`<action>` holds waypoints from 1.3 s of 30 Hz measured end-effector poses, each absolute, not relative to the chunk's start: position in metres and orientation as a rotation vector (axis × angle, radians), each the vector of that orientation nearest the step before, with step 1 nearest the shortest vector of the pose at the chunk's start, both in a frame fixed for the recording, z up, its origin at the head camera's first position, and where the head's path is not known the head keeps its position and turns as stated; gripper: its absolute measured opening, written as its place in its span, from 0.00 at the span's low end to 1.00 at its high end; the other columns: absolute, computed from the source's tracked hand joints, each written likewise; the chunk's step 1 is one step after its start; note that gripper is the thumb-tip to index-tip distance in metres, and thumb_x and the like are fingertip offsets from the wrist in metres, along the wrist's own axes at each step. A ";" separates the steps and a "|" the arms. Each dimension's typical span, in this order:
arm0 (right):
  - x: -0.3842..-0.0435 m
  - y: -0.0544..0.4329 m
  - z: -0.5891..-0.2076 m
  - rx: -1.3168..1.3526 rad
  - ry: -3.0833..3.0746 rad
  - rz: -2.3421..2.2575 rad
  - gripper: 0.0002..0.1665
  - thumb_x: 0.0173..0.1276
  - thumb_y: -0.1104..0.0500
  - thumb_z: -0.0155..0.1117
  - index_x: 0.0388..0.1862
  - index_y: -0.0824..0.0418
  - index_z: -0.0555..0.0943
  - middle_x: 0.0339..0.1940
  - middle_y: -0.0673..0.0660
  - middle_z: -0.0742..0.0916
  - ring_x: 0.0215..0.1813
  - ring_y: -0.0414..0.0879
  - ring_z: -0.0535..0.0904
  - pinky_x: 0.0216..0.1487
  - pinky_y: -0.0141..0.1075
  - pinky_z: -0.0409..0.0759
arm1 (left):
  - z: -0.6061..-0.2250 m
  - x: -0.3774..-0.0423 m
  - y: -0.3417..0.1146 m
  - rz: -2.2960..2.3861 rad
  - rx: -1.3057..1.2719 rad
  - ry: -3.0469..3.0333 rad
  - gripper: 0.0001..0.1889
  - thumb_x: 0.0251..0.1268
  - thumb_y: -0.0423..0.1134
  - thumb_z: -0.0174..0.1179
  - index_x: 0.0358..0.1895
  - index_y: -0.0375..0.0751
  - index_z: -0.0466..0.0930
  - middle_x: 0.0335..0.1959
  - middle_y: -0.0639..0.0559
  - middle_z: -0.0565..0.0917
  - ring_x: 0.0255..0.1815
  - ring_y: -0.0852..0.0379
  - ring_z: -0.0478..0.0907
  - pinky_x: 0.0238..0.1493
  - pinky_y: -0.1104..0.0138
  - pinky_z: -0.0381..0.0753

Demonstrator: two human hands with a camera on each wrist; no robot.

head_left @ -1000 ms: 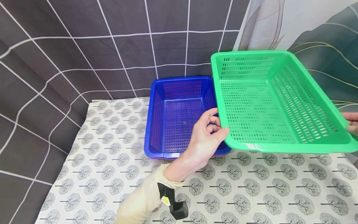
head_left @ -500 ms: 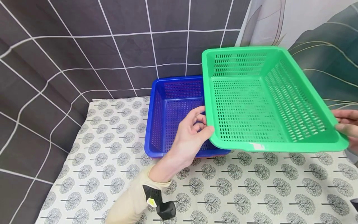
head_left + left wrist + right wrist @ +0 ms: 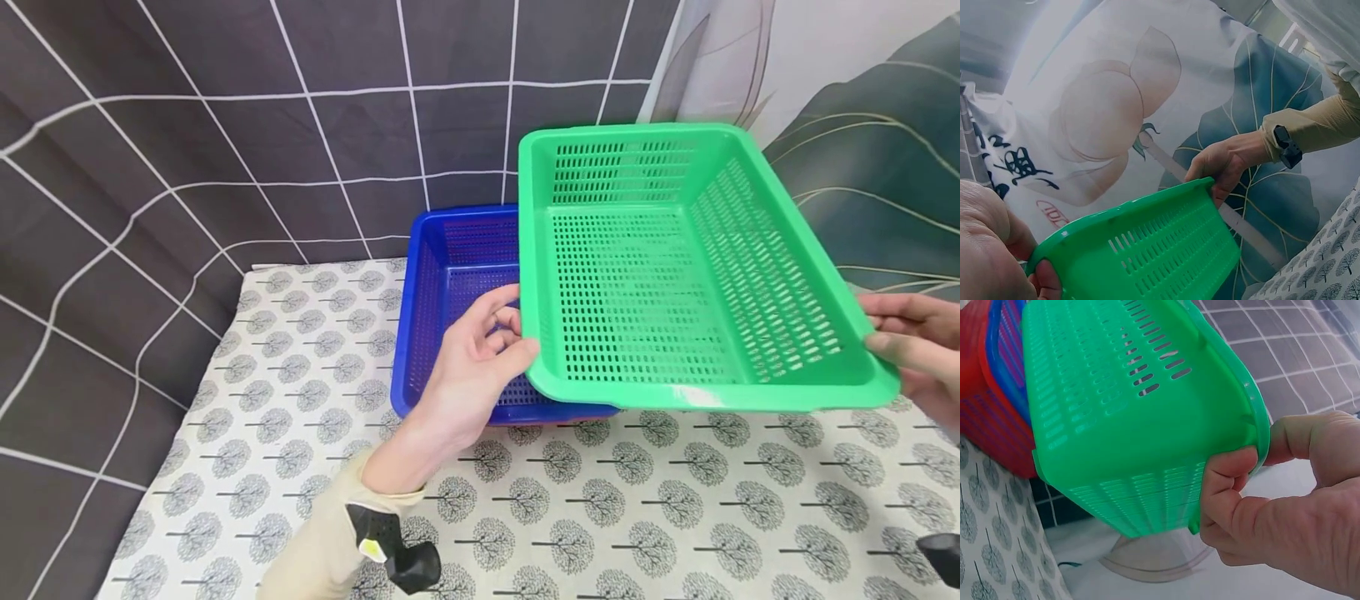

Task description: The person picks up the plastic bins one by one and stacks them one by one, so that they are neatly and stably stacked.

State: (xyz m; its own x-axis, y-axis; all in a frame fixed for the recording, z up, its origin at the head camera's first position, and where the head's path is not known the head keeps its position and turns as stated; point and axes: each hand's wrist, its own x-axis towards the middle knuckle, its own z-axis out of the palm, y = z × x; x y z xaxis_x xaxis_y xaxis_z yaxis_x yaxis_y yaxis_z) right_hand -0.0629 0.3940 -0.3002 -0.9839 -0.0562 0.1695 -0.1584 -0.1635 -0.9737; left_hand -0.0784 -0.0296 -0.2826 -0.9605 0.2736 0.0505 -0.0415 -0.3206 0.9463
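Observation:
A green plastic basket with slotted walls is held up in the air, tilted toward the head camera, with nothing inside. My left hand pinches its near left rim, thumb on top and fingers underneath. At the near right corner, my right hand grips the rim between thumb and fingers; the right wrist view shows the fingers curled beneath that rim. Below and behind stands a blue basket, partly covered by the green one and the left hand. The right wrist view shows the blue basket nested inside a red basket.
The table wears a white cloth printed with grey trees. A dark curtain with white grid lines hangs behind and to the left. On the right hangs a cloth with a flower and leaf pattern.
Both hands have carried the green basket leftward, so it now covers more of the blue basket. More of the right hand has come into the head view. The blue basket has stayed put.

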 end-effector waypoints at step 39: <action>-0.076 0.332 -0.284 0.538 -2.131 2.583 0.24 0.71 0.84 0.38 0.61 0.72 0.70 0.50 0.67 0.80 0.48 0.53 0.83 0.47 0.37 0.84 | -0.279 -0.079 -0.096 2.404 0.277 1.725 0.33 0.58 0.15 0.50 0.71 0.26 0.60 0.43 0.46 0.71 0.41 0.57 0.72 0.49 0.70 0.77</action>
State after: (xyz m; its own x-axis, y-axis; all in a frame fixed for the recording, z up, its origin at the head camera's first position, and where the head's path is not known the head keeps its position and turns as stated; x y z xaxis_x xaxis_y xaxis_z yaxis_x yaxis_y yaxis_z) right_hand -0.0765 0.3316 -0.2838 -0.9194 -0.3845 0.0827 -0.0081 -0.1918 -0.9814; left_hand -0.0785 -0.0961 -0.2786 -0.9684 0.2438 0.0518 -0.0291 -0.3169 0.9480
